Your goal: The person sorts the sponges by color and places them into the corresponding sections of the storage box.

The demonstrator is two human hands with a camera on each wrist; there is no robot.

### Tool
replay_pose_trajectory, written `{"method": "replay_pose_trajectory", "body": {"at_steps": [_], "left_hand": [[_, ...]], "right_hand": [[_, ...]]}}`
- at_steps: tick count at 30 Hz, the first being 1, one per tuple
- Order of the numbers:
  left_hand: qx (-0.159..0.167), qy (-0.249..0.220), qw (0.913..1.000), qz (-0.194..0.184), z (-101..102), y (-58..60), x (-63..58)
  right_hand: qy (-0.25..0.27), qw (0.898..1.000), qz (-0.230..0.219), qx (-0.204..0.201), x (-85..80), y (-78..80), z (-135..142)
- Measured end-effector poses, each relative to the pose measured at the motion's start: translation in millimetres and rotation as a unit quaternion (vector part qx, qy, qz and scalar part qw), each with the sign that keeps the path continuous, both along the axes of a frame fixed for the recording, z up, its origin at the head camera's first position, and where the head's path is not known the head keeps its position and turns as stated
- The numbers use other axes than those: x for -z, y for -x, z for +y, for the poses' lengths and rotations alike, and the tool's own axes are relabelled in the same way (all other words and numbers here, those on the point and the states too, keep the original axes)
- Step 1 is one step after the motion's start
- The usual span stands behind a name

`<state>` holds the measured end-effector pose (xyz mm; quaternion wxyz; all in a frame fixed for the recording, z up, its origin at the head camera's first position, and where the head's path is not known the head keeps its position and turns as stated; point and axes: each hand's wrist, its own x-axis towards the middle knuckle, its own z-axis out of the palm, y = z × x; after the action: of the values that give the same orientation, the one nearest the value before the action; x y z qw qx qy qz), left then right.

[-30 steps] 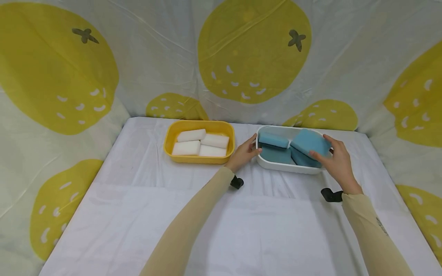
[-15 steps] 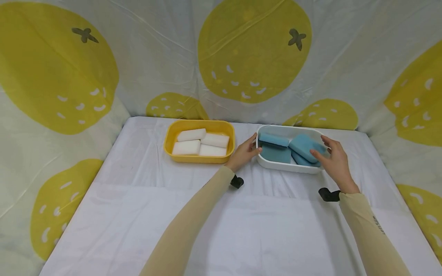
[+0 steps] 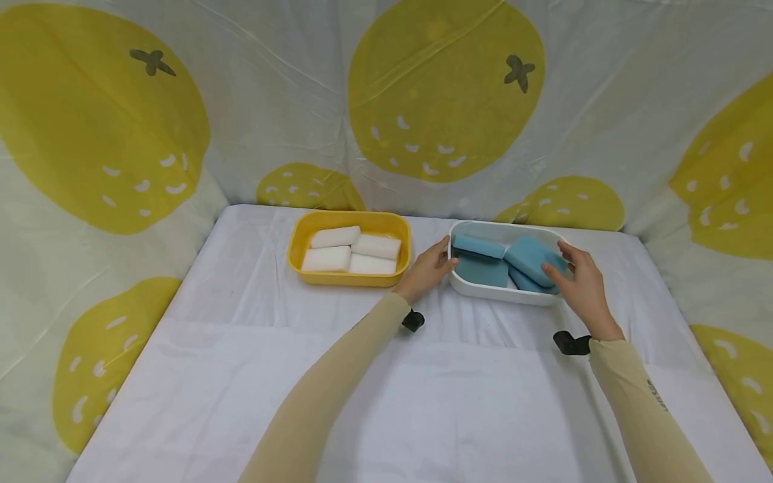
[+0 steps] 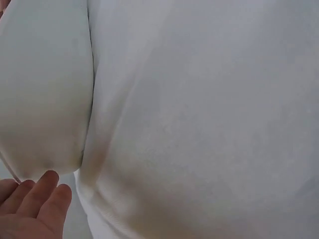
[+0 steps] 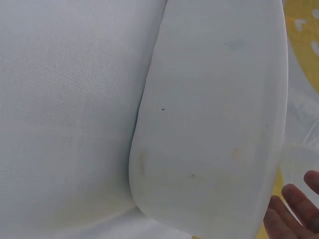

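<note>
At the right of the table in the head view stands a white tray (image 3: 495, 292) with several blue sponges. One blue sponge (image 3: 530, 257) lies tilted on top of another at the tray's right end. My left hand (image 3: 421, 274) holds the tray's left end, thumb on the near side and fingers farther back. Fingertips (image 4: 48, 181) meet the tray's outer wall in the left wrist view. By the right end is my right hand (image 3: 584, 287), fingers spread, its thumb overlapping the top sponge's edge. Its fingers (image 5: 297, 204) show just beyond the rim in the right wrist view.
A yellow tray (image 3: 338, 278) with several white sponges (image 3: 326, 258) stands left of the white one, near the left hand. White cloth (image 3: 386, 389) covers the table. A lemon-patterned curtain (image 3: 302, 100) closes off the back and both sides.
The top blue sponge has dropped lower and flatter into the white tray, and the right hand has eased off it. That hand moved slightly left. The left hand keeps its place.
</note>
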<state>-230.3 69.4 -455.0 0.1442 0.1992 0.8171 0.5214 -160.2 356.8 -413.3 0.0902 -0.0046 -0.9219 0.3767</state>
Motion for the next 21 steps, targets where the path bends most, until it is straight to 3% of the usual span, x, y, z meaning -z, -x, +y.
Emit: {"method": "replay_pose_trajectory", "body": {"at_steps": [6, 11, 14, 18, 21], "left_hand": [[-0.005, 0.038, 0.997, 0.068, -10, -5.3, -18.8], [-0.005, 0.05, 0.9914, 0.121, -30, -10.9, -37.2], [-0.029, 0.056, 0.9854, 0.158, -45, -14.4, -47.7], [-0.092, 0.09, 0.9638, 0.234, -66, -18.4, -57.6], [-0.136, 0.14, 0.9424, 0.271, -82, -23.2, -64.2]], "right_hand": [[0.0, 1.0, 0.01, 0.006, -2.2, -0.7, 2], [0.01, 0.999, 0.028, 0.017, -3.5, -0.9, 5], [0.013, 0.998, 0.04, 0.036, -6.9, -0.8, 4], [0.004, 0.997, 0.053, 0.053, -13.8, -0.9, -1], [0.0, 0.996, 0.08, 0.046, -21.1, -1.2, -9]]}}
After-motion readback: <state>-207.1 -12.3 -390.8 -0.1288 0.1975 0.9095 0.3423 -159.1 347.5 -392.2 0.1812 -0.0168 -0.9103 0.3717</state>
